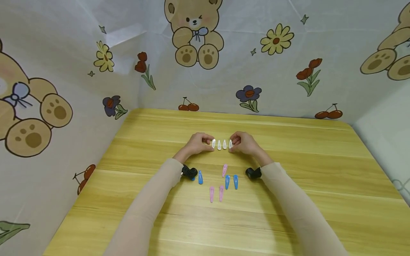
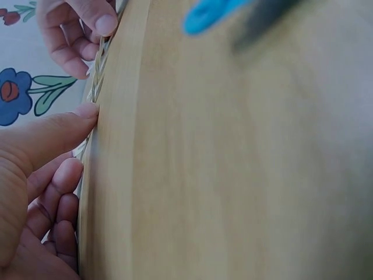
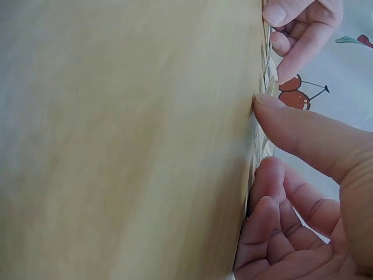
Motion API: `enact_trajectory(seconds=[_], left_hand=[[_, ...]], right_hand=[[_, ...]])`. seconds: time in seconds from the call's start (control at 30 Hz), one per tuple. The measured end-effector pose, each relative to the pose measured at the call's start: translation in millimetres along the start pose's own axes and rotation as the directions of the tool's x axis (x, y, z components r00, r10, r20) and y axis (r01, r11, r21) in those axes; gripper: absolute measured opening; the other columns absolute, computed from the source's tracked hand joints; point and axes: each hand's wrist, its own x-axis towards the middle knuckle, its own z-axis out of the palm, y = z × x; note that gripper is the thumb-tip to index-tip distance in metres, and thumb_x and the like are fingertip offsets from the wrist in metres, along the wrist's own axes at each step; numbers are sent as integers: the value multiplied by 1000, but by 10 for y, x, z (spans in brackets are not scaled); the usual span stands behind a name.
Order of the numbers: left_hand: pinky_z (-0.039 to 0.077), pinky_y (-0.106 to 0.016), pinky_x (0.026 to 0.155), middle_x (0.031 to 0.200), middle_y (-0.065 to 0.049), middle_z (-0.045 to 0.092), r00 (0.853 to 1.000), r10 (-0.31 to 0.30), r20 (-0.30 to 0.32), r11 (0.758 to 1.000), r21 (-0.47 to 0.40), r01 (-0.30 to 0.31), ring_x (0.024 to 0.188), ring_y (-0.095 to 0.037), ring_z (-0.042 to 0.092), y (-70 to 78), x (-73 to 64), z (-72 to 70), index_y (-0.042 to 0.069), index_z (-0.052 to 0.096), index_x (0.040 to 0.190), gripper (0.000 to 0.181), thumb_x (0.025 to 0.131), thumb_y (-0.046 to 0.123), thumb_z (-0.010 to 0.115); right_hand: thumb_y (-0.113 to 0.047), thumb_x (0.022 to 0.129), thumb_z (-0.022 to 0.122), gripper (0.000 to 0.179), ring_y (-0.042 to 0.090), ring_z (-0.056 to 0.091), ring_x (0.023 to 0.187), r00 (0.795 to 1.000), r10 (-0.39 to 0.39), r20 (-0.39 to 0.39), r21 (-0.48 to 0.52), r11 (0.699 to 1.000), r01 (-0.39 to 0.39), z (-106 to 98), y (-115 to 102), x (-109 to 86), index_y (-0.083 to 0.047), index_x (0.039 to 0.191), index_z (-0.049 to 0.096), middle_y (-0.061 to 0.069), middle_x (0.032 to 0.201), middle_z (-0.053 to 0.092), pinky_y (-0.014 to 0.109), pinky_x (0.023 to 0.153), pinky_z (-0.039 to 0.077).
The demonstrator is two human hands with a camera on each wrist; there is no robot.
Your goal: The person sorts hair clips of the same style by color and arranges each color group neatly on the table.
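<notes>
Several white snap hair clips stand side by side in a short row on the wooden table, two of them, a left-middle clip [image 1: 219, 145] and a right-middle clip [image 1: 225, 144], between the hands. At the row's left end, my left hand [image 1: 198, 143] pinches the leftmost white hair clip [image 1: 213, 143] between thumb and fingers at its two ends. My right hand [image 1: 246, 143] grips the rightmost white hair clip [image 1: 230, 144] the same way. Both wrist views show the row edge-on, with the left thumb [image 2: 70, 125] and the right thumb [image 3: 303, 128] low against the tabletop.
Nearer the body lie pink hair clips [image 1: 211, 194] and blue hair clips [image 1: 227, 182], loosely scattered between the forearms. One blue clip [image 1: 193, 179] is partly hidden beneath the left wrist camera [image 1: 189, 172]. A patterned cloth [image 1: 224, 78] hangs behind the wooden table [image 1: 288, 224].
</notes>
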Motion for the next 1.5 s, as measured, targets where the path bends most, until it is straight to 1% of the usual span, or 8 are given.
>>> enact_trajectory(seconds=[0.2,0.67,0.87,1.03,1.13,1.27,1.37,1.5], left_hand=[[41,-25,75,89,-3,60,1000,2,-1,1000,8,-2,80,-15,50,-1,-7,3,4,67,124,48,79,12,81],[41,-26,75,88,-2,61,1000,2,5,1000,9,-2,80,-15,50,-11,5,9,4,66,126,51,79,12,82],[42,-28,79,91,-2,61,1000,-3,21,1000,3,3,84,-16,51,-7,-7,-5,4,64,128,54,79,16,82],[47,-29,84,105,-7,64,998,-43,52,999,-30,45,97,-19,56,54,-59,-97,4,59,134,61,81,23,81],[47,-32,89,115,-11,63,997,-62,54,997,-43,64,106,-23,56,140,-143,-203,4,56,137,64,82,25,79],[46,-39,94,124,-18,60,999,-41,23,998,-42,42,112,-29,53,292,-323,-344,2,54,138,63,84,25,77],[46,-43,95,126,-22,58,1000,-12,-5,999,-31,12,115,-34,53,403,-538,-402,1,55,136,61,84,24,77],[46,-41,93,124,-22,58,999,22,-42,999,-32,-24,114,-37,53,492,-883,-397,3,59,132,56,83,22,77]], right_hand=[[-7,72,85,46,21,54,84,1000,19,9,-8,1000,-19,18,3,8,3,111,62,12,96,59,27,72,46],[-9,72,86,52,21,53,87,999,43,29,8,999,-43,-9,-16,-22,4,116,60,14,100,59,25,75,45],[-7,76,83,59,26,59,93,1000,29,11,62,998,-29,-52,-33,-133,5,127,55,20,109,60,26,76,49],[-7,78,80,57,31,62,97,999,-21,-36,94,995,24,-90,-64,-328,5,128,55,23,115,59,30,80,51],[-5,79,80,56,32,60,96,997,-56,-49,132,989,62,-112,-85,-488,6,128,55,24,116,58,28,79,51],[-3,80,79,54,33,59,97,994,-98,-54,169,980,106,-119,-116,-703,7,127,55,27,117,56,25,78,50],[-4,79,79,53,32,59,96,991,-126,-53,181,974,134,-76,-160,-825,5,126,56,26,115,57,24,76,50],[-5,78,80,52,30,60,94,985,-164,-50,189,967,170,20,-244,-925,3,124,59,25,112,59,25,75,48]])
